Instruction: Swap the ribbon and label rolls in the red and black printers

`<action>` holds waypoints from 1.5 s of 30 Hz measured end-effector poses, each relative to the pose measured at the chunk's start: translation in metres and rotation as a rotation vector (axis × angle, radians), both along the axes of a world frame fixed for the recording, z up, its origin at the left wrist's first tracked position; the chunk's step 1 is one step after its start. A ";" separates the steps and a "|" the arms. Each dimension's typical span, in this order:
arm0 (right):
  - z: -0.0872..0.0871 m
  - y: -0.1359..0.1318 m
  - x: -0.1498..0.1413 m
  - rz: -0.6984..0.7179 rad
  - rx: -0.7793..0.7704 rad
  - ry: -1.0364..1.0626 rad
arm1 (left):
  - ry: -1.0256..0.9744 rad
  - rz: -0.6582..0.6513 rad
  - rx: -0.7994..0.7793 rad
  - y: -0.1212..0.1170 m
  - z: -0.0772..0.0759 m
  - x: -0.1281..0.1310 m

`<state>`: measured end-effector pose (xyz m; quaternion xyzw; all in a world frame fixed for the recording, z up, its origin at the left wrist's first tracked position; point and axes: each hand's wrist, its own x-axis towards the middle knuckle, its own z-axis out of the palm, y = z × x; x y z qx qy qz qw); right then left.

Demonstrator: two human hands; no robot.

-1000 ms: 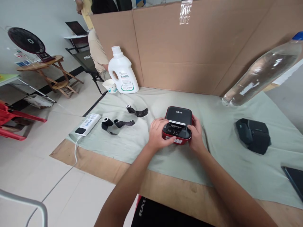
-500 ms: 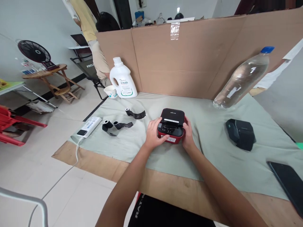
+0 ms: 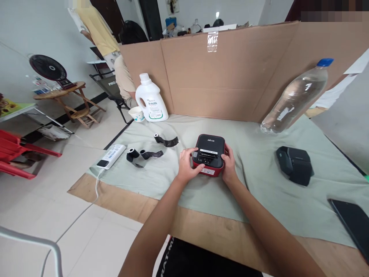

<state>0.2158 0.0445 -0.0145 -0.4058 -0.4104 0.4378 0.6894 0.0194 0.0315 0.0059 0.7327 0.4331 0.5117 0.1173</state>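
Note:
A small label printer (image 3: 211, 145), black on top with a red lower body, sits on the green cloth in front of me. A white strip shows across its top at the front edge of the lid. My left hand (image 3: 187, 166) grips its left side, with the thumb at the front edge and the fingers along the left side. Against the right side is my right hand (image 3: 229, 165), thumb on the top edge and fingers around the side. To the left lie several dark rolls with loose tails, among them a black roll (image 3: 132, 155).
A white power strip (image 3: 112, 156) with a cable lies at the cloth's left. Behind stand a white detergent bottle (image 3: 152, 100), a paper cup (image 3: 136, 114) and a cardboard screen (image 3: 213, 77). A leaning water bottle (image 3: 296, 98), a black device (image 3: 294, 164) and a phone (image 3: 350, 221) are at right.
The printer's lid has come down and lies flatter on the body. My right thumb has shifted onto the top edge. The view has tilted slightly.

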 end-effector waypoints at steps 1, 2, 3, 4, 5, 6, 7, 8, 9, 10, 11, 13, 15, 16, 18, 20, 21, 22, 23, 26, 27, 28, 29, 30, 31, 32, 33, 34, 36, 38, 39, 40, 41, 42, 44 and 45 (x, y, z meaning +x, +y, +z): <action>-0.002 0.000 0.000 0.009 0.006 0.009 | -0.025 -0.018 -0.006 0.000 -0.001 -0.001; -0.003 0.000 0.000 0.015 0.009 0.016 | -0.046 -0.036 -0.010 0.000 -0.003 -0.002; -0.004 0.000 0.000 0.018 0.011 0.020 | -0.067 -0.051 -0.012 0.000 -0.004 -0.001; -0.004 0.000 0.001 0.019 0.010 0.021 | -0.089 -0.066 -0.014 0.000 -0.005 -0.001; -0.005 0.000 0.001 0.018 0.008 0.017 | -0.116 -0.079 -0.018 0.000 -0.006 0.001; -0.005 0.000 0.001 0.016 0.007 0.011 | -0.148 -0.089 -0.029 0.000 -0.007 0.003; -0.004 0.000 0.001 0.016 0.009 0.002 | -0.192 -0.091 -0.053 0.002 -0.007 0.005; -0.004 -0.001 0.001 0.016 0.013 -0.008 | -0.246 -0.082 -0.092 0.004 -0.007 0.008; -0.003 -0.001 0.001 0.016 0.018 -0.018 | -0.307 -0.062 -0.147 0.007 -0.006 0.010; -0.003 -0.002 0.000 0.015 0.023 -0.024 | -0.371 -0.035 -0.214 0.011 -0.004 0.011; -0.002 -0.002 0.000 0.016 0.027 -0.027 | -0.428 -0.013 -0.288 0.015 -0.002 0.012; 0.000 -0.003 0.001 0.025 0.031 -0.027 | -0.501 -0.026 -0.437 0.025 0.002 0.011; 0.001 -0.003 0.002 0.037 0.026 -0.033 | -0.525 -0.114 -0.556 0.032 0.006 0.007; 0.002 -0.003 0.003 0.037 0.019 -0.038 | -0.523 -0.164 -0.597 0.033 0.007 0.005; 0.005 -0.002 0.004 0.019 -0.001 -0.056 | -0.512 -0.230 -0.641 0.034 0.008 0.002; 0.008 -0.002 0.004 -0.008 -0.026 -0.086 | -0.502 -0.253 -0.647 0.033 0.009 0.001; 0.009 -0.001 0.004 -0.029 -0.037 -0.103 | -0.506 -0.253 -0.641 0.032 0.009 0.002; 0.010 -0.001 0.002 -0.053 -0.042 -0.120 | -0.515 -0.247 -0.632 0.031 0.009 0.004; 0.011 -0.001 0.001 -0.080 -0.039 -0.130 | -0.528 -0.237 -0.624 0.030 0.008 0.006; 0.010 -0.003 -0.005 -0.148 0.019 -0.125 | -0.566 -0.218 -0.617 0.028 0.007 0.013; 0.008 -0.004 -0.006 -0.153 0.038 -0.123 | -0.570 -0.209 -0.609 0.028 0.008 0.013; 0.007 -0.004 -0.007 -0.151 0.049 -0.126 | -0.562 -0.184 -0.585 0.029 0.009 0.009; 0.006 -0.004 -0.007 -0.143 0.051 -0.135 | -0.538 -0.132 -0.540 0.032 0.011 0.001; 0.005 -0.004 -0.007 -0.135 0.047 -0.144 | -0.492 -0.052 -0.479 0.035 0.016 -0.011; 0.003 -0.003 -0.006 -0.129 0.043 -0.148 | -0.419 0.051 -0.411 0.041 0.021 -0.028; 0.002 -0.002 -0.005 -0.122 0.039 -0.148 | -0.318 0.180 -0.343 0.048 0.028 -0.049; 0.001 -0.001 -0.004 -0.119 0.039 -0.144 | -0.184 0.292 -0.315 0.057 0.036 -0.072; 0.000 0.000 -0.003 -0.118 0.042 -0.138 | -0.032 0.402 -0.331 0.067 0.045 -0.096; -0.002 0.002 -0.001 -0.114 0.050 -0.132 | 0.264 0.563 -0.465 0.091 0.060 -0.139; -0.003 0.004 0.000 -0.107 0.047 -0.131 | 0.460 0.542 -0.646 0.112 0.073 -0.166; -0.004 0.004 0.000 -0.102 0.042 -0.128 | 0.517 0.521 -0.693 0.119 0.078 -0.173; -0.005 0.005 0.001 -0.096 0.037 -0.124 | 0.549 0.498 -0.720 0.123 0.082 -0.177; -0.005 0.005 0.001 -0.092 0.034 -0.118 | 0.551 0.489 -0.712 0.122 0.087 -0.177; -0.006 0.005 0.001 -0.093 0.036 -0.112 | 0.522 0.498 -0.675 0.117 0.091 -0.176; -0.008 0.006 0.001 -0.090 0.046 -0.104 | 0.370 0.536 -0.565 0.089 0.097 -0.170; -0.008 0.006 0.001 -0.088 0.050 -0.101 | 0.249 0.558 -0.505 0.069 0.099 -0.167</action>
